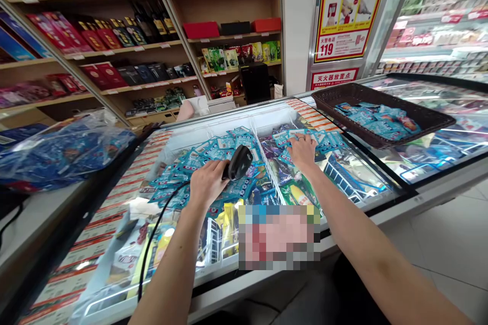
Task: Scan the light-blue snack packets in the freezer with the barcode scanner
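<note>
The left hand (208, 183) is wrapped around the handle of a black scanner (241, 162), its head held above a loose spread of blue packets (215, 150) on the left side of the freezer (438, 198). The right hand (303, 152) rests with bent fingers on a smaller group of blue packets (331, 139) farther right, well short of the brown basket (432, 119); whether it pinches one cannot be told. For good handling, a single packet is best kept flat and apart from its overlapping neighbours, printed code outward, with fingertips at the edge so nothing covers it. The scanner's face should point squarely at that code. The cable (142, 277) runs beside the left forearm and needs slack, or it could drag packets out of place.
</note>
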